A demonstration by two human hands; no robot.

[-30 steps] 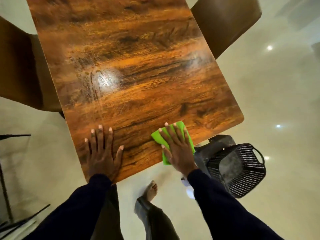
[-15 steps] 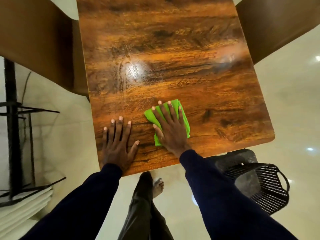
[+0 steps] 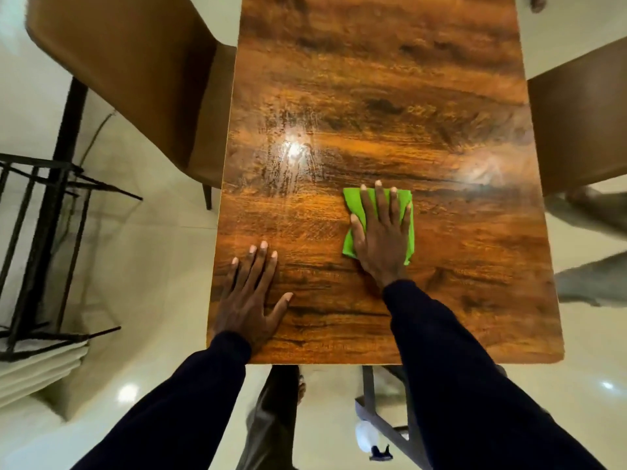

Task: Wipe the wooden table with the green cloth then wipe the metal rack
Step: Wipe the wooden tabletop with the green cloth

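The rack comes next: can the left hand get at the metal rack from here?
Probably, with a lean: the left hand lies flat on the wooden table, the metal rack stands on the floor to its left, nothing between.

Glossy rectangular brown wooden table (image 3: 390,113), frame centre, bears a folded bright green cloth (image 3: 353,200) centre-right under the right hand (image 3: 383,239), left hand (image 3: 251,300) flat lower left.
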